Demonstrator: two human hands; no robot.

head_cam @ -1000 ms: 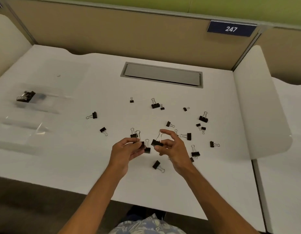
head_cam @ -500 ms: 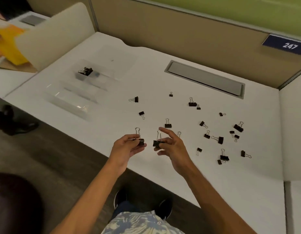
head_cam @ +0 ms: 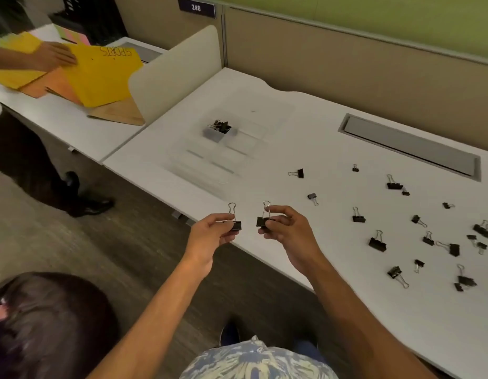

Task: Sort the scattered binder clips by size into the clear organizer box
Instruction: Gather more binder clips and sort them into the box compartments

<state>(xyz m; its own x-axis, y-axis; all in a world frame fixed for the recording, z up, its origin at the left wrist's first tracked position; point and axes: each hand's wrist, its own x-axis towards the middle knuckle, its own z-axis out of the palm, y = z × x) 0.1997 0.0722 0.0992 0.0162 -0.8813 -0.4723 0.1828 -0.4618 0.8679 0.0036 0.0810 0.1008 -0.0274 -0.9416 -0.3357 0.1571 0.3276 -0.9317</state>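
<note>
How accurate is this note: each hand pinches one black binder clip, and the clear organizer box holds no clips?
One part is wrong: the clear organizer box is not empty. The head view shows a pile of black clips in one of its compartments. The rest stands: the left hand pinches one binder clip and the right hand a second binder clip.

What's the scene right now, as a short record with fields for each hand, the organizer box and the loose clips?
left hand: pinches a black binder clip, handles up
right hand: pinches a second binder clip, handles up, apart from the first
organizer box: clear, on the white desk beyond the hands; one compartment holds a pile of clips
loose clips: many, mixed sizes, scattered on the desk to the right
</note>
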